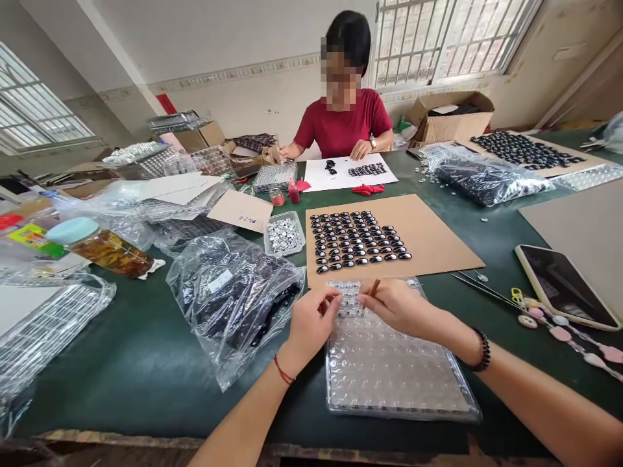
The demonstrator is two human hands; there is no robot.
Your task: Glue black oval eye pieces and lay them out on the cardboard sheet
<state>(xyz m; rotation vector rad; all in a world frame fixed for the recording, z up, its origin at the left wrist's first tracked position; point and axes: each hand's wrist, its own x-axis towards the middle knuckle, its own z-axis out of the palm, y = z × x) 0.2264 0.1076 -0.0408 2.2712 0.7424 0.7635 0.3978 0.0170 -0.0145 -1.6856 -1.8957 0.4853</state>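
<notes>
A clear plastic blister tray [399,383] with rows of small round cells lies on the dark green table in front of me. Both my hands are over its far end. My left hand [311,321] has its fingers pinched together on something too small to make out. My right hand [396,305] is closed on a thin brown stick [374,287] that points up and away. Just beyond the tray lies a brown cardboard sheet [438,240] with several rows of glossy black oval pieces [357,240].
A crinkled plastic bag of dark pieces [233,292] lies left of the tray, near a small box of silvery parts [285,235]. A phone [564,285] and tweezers [481,290] lie at right. Across the table a person in a red shirt [343,123] works over white paper.
</notes>
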